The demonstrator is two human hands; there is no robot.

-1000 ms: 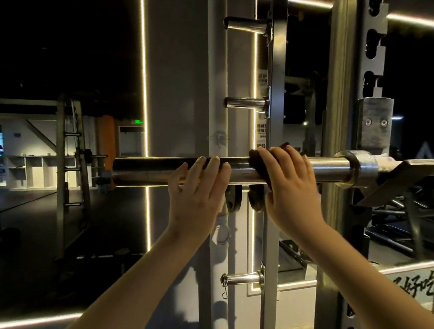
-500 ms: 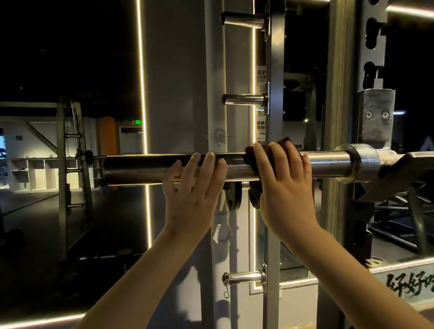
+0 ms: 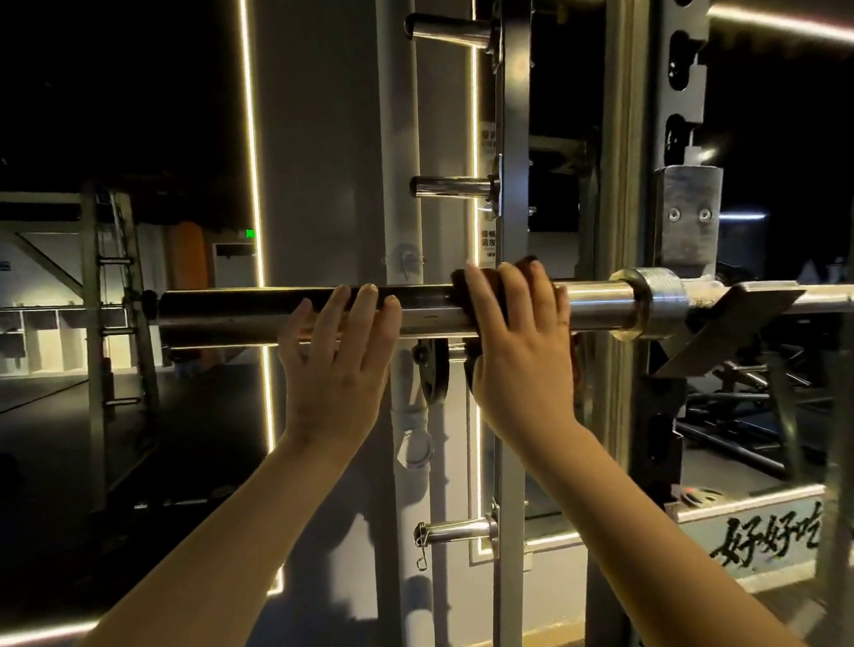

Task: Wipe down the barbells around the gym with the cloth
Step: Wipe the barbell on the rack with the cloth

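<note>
A steel barbell lies level across the rack at chest height, its thick sleeve pointing left. My right hand grips a dark cloth wrapped over the sleeve, a little left of the collar. Most of the cloth is hidden under my fingers, and a bit of it hangs below the bar. My left hand rests on the sleeve just left of the cloth, fingers lying fairly straight against the metal. The sleeve's free end sticks out to the left.
The bar sits on a rack hook fixed to a steel upright. Chrome storage pegs jut from a post behind the bar. A grey pillar stands behind, and dark gym floor with another rack lies at left.
Both hands stay on the sleeve at about the same spots relative to the collar. Only the view has shifted slightly.
</note>
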